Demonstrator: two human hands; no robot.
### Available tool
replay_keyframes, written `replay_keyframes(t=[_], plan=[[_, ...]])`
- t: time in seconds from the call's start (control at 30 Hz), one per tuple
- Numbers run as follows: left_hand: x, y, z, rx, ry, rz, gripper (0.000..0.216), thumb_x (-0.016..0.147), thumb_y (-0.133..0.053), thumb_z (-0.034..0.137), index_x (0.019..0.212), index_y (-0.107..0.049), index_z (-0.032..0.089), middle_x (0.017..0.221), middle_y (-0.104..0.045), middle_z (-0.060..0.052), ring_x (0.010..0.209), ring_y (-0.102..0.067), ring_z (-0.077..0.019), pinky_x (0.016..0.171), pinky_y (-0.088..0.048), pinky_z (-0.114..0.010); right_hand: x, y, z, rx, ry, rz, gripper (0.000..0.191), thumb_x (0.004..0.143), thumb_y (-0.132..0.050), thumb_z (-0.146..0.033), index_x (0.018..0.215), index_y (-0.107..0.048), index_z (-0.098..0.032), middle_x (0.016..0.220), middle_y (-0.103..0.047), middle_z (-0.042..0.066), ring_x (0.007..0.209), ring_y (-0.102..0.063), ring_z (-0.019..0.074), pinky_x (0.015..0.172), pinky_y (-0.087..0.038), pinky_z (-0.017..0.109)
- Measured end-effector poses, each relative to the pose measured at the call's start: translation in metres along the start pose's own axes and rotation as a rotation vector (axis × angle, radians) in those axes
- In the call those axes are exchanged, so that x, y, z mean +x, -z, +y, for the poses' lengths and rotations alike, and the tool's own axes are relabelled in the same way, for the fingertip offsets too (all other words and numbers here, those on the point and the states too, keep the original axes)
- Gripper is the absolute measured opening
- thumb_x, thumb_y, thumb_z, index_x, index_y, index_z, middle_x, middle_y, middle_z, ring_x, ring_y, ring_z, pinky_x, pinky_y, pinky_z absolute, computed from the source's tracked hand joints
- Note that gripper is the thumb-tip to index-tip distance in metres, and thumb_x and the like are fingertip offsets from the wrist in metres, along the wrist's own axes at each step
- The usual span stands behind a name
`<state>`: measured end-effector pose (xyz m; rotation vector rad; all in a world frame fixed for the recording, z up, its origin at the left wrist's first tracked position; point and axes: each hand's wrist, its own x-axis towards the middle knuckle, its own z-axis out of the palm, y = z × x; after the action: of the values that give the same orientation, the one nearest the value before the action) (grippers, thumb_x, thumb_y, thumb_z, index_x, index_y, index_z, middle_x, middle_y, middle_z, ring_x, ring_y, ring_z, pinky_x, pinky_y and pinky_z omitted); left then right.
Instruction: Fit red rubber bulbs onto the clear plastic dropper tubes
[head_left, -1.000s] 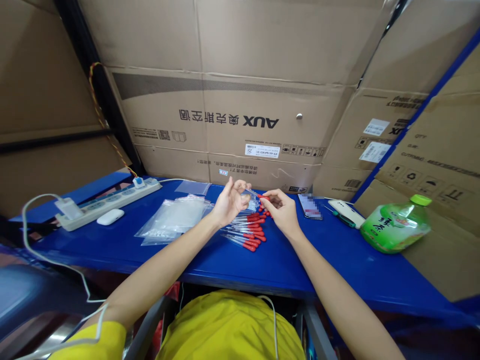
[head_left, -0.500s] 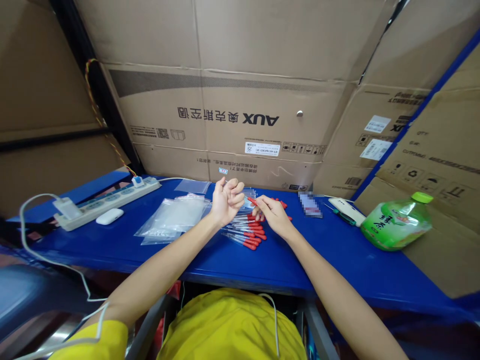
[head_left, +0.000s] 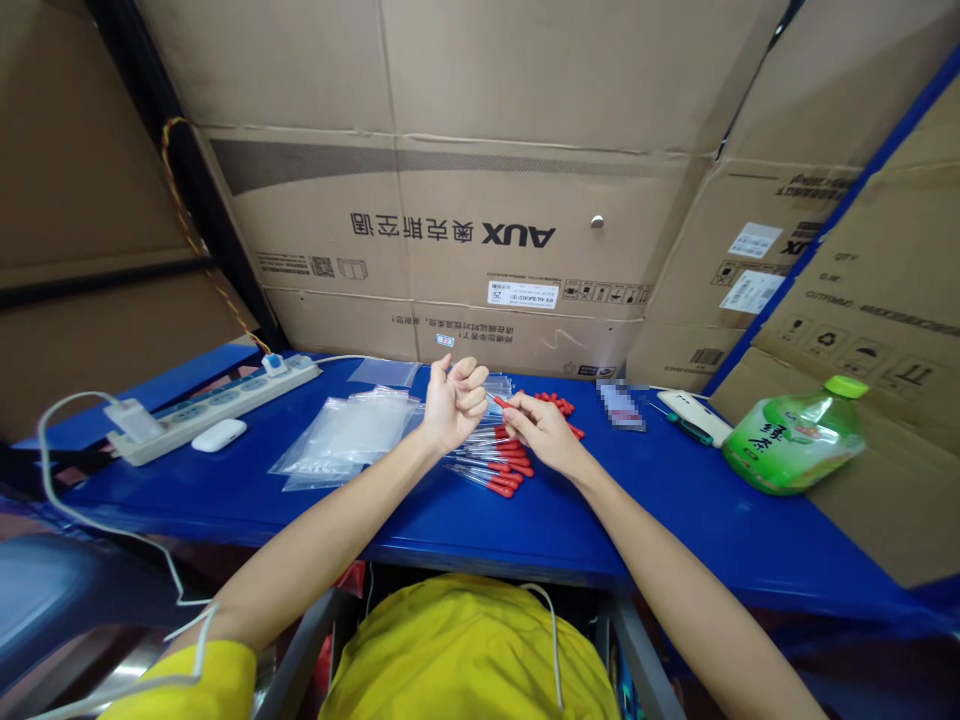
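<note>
My left hand [head_left: 454,402] is curled shut, palm up, over the blue table [head_left: 420,510]; thin clear tubes seem to lie in its fingers. My right hand [head_left: 541,430] pinches one red-capped clear dropper [head_left: 498,402] and holds its tip against the left hand. Below both hands lies a row of several red-capped droppers [head_left: 496,465]. A few loose red caps [head_left: 559,405] lie just beyond the right hand. A stack of clear plastic bags [head_left: 346,432] lies to the left of my left hand.
A white power strip [head_left: 217,398] with a plugged charger and a white earbud case [head_left: 218,434] sit at the left. A phone [head_left: 621,407], a white device [head_left: 691,414] and a green drink bottle [head_left: 795,437] lie at the right. Cardboard boxes [head_left: 480,240] wall the back.
My right hand dropped to the table, picked a red-capped dropper and brought it to my left hand, which closed from a loose pinch into a fist. Loose red caps now show beyond it.
</note>
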<state>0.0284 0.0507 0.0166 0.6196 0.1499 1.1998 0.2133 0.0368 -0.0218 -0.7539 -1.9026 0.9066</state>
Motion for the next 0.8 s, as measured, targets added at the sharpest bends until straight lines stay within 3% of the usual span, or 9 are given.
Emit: replay_keyframes(t=[0.6,0.8], plan=[[-0.001,-0.004,-0.005,-0.114,0.004,0.015,0.042,0.109,-0.021,0.044,0.073,-0.019,0.022,0.064,-0.012,0.008,0.038,-0.002,-0.0054,0.040,-0.002,-0.023,-0.001,-0.002,-0.011,-0.174,0.116,0.044,0.034,0.103,-0.050,-0.040,0.077,-0.053,-0.020,0.065,-0.050,-0.003,0.059,-0.041,0.0120,0.060,-0.033,0.027],[-0.003,-0.005,-0.007,-0.121,0.026,0.024,0.042,0.108,-0.027,0.044,0.073,-0.020,0.022,0.064,-0.011,0.009,0.039,0.000,-0.0050,0.040,-0.001,-0.023,-0.001,-0.002,-0.010,-0.191,0.127,0.051,0.033,0.103,-0.050,-0.040,0.078,-0.053,-0.019,0.067,-0.049,-0.003,0.060,-0.039,0.0119,0.060,-0.031,0.027]])
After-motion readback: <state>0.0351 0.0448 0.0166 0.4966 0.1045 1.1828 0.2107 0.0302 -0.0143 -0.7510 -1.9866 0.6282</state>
